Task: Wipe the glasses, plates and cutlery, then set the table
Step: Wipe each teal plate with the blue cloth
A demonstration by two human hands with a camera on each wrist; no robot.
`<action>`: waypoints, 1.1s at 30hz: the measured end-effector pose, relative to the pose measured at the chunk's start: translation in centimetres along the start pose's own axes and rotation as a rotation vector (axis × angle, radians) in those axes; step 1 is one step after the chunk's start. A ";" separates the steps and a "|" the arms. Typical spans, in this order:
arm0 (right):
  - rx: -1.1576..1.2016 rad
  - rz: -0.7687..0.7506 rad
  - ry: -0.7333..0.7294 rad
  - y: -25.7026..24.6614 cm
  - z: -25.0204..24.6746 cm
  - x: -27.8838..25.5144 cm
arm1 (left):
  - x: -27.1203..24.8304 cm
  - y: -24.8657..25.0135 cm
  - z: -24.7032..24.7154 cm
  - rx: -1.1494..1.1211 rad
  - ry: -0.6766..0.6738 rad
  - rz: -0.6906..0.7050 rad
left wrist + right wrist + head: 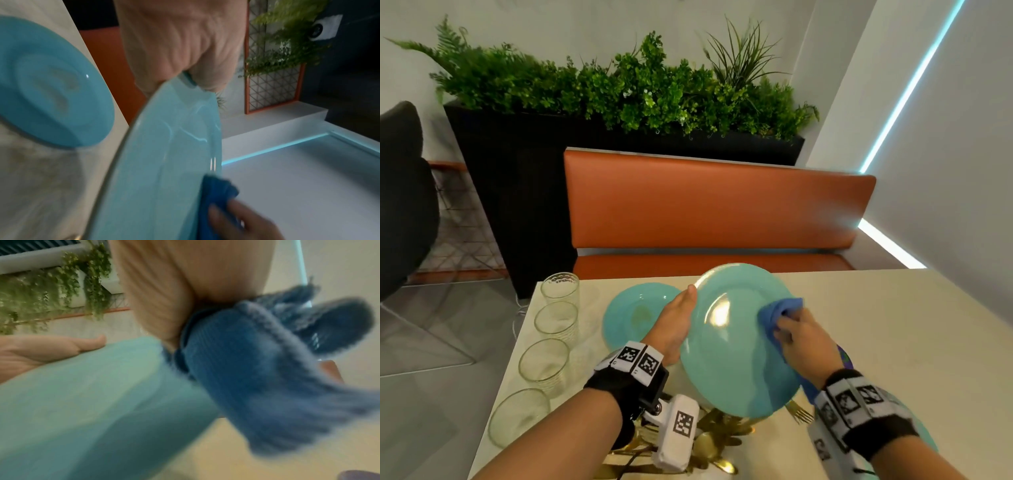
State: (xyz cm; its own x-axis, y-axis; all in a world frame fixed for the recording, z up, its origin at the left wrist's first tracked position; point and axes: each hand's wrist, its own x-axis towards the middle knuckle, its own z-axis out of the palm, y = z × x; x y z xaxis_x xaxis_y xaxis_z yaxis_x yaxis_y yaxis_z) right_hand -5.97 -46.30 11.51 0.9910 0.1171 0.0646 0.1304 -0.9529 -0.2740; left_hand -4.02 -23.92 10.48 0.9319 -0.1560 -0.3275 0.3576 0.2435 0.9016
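A turquoise plate (732, 339) is held tilted above the table, and my left hand (676, 320) grips its left rim. The left wrist view shows that hand (180, 48) pinching the plate's edge (164, 162). My right hand (803, 337) grips a bunched blue cloth (779, 313) and presses it against the plate's right side. In the right wrist view the cloth (257, 369) wraps over the plate's rim (92, 402). A second turquoise plate (631, 313) lies flat on the table behind my left hand. Gold cutlery (709, 442) lies beneath the held plate.
Several clear glasses (544, 363) stand in a row along the table's left edge (503, 394). An orange bench (709, 205) and a black planter with greenery (619, 89) stand beyond the table. Bare cream tabletop (893, 325) stretches to the right.
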 end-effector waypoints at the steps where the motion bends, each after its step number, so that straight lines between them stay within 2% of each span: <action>1: 0.045 0.085 0.093 -1.2 0.7 0.4 | -0.2 -0.3 0.9 0.019 -0.013 0.008; 2: 0.090 0.106 0.112 -2.9 1.7 0.6 | -0.2 -0.5 1.6 0.048 -0.012 0.029; 3: 0.136 0.045 0.075 -4.4 3.0 0.2 | -0.2 -0.6 2.3 0.078 0.006 0.050; 5: 0.198 -0.167 -0.071 -5.8 4.7 -1.7 | 0.0 -0.3 2.5 0.081 0.068 0.066; 7: 0.135 -0.279 -0.258 -4.1 4.0 -3.5 | 0.5 -0.1 1.5 0.042 0.107 0.054; 8: 0.067 -0.287 -0.337 -2.3 3.3 -3.6 | 0.7 0.1 1.0 0.022 0.104 0.047; 9: 0.045 -0.227 -0.365 -0.5 2.5 -3.4 | 1.0 -0.1 0.6 0.015 0.108 0.036; 10: 0.025 -0.140 -0.312 1.1 1.9 -2.8 | 0.8 -0.2 0.5 0.020 0.091 0.031; 12: 0.054 0.067 -0.034 2.2 1.5 -1.1 | 0.5 -0.7 1.4 0.078 0.059 0.020; 13: 0.100 0.141 0.088 1.3 1.8 -0.5 | 0.5 -1.0 2.3 0.109 0.032 0.030; 14: 0.143 0.149 0.153 -0.4 2.3 -0.1 | 0.6 -1.3 3.0 0.132 -0.004 0.056; 16: 0.237 0.025 0.113 -3.7 4.0 -1.1 | 0.5 -0.8 4.3 0.154 0.010 0.089; 19: 0.194 -0.270 -0.142 -4.0 4.8 -4.9 | 1.3 -0.3 4.0 0.060 0.035 0.070; 20: 0.157 -0.282 -0.172 -2.3 4.3 -5.2 | 1.7 -0.4 3.7 0.041 0.052 0.055; 22: 0.110 -0.205 -0.091 1.4 3.4 -4.4 | 2.1 -0.9 3.3 0.034 0.056 0.028; 24: 0.132 0.020 0.019 3.5 2.7 -2.7 | 1.9 -1.3 4.2 0.037 0.026 0.015; 26: 0.159 0.179 0.138 2.7 3.2 -1.0 | 1.5 -1.6 5.8 0.053 -0.008 0.016; 27: 0.197 0.175 0.159 1.2 3.4 -0.9 | 1.5 -1.8 6.6 0.059 -0.008 0.031; 29: 0.314 0.007 0.124 -1.8 4.6 -2.2 | 1.7 -2.0 7.4 0.079 0.023 0.063; 31: 0.309 -0.170 -0.044 -2.1 5.6 -5.0 | 2.3 -2.1 7.4 0.054 0.055 0.064; 33: 0.216 -0.250 -0.180 0.8 5.2 -6.8 | 2.8 -2.3 7.1 0.027 0.050 0.037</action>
State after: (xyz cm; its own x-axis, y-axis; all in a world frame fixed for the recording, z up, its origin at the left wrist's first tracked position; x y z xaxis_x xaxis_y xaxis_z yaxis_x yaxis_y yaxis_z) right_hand -12.49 -46.41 5.84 0.9145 0.4046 -0.0092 0.3535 -0.8097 -0.4685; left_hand -2.61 -31.72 9.51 0.9464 -0.0992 -0.3073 0.3221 0.2220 0.9203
